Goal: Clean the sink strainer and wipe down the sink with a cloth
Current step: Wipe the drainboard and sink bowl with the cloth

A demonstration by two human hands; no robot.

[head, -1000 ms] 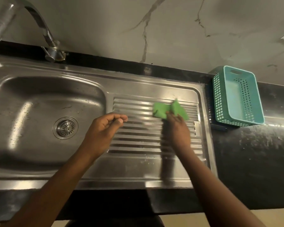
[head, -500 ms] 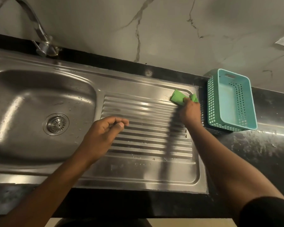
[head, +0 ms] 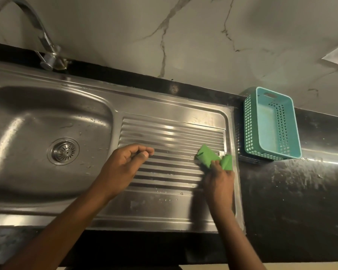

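A steel sink (head: 47, 106) with a ribbed drainboard (head: 170, 137) fills the left and middle of the view. The round metal strainer (head: 63, 151) sits in the basin's drain. My right hand (head: 220, 182) presses a folded green cloth (head: 208, 157) onto the right side of the drainboard, near its right rim. My left hand (head: 125, 164) hovers over the drainboard's left part, fingers curled with fingertips pinched together; nothing shows in it.
A chrome tap (head: 47, 55) stands at the back left. A teal plastic basket (head: 271, 123) sits on the dark counter (head: 291, 191) just right of the sink. A marble-patterned wall (head: 183, 36) rises behind. The counter's front edge runs along the bottom.
My right hand has dragged the green cloth from the drainboard's far right corner toward me along the right side. My left hand has stayed over the drainboard.
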